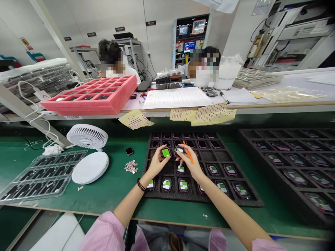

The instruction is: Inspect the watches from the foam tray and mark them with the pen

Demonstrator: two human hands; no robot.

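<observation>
My left hand [157,163] grips a smartwatch body [165,152] with a lit green screen, thumb along its lower edge. Beside it, my right hand [193,165] has its fingers around a second smartwatch body [179,149], whose screen shows white and green. An orange pen-like stick [188,153] is also tucked in the right hand. Both hands are over a dark foam tray [219,156] with square compartments. Watches with dark screens sit in its far rows. Nearer rows hold watches with lit screens, such as one watch [183,184] at the front; my forearms hide some.
At right is another foam tray [274,184] of watches. On the left are a white fan [90,167], a clear plastic tray [34,177] of dark parts, a lone watch [129,151] and small pieces [131,166]. A shelf behind bears a pink foam tray [115,104]; two people sit beyond.
</observation>
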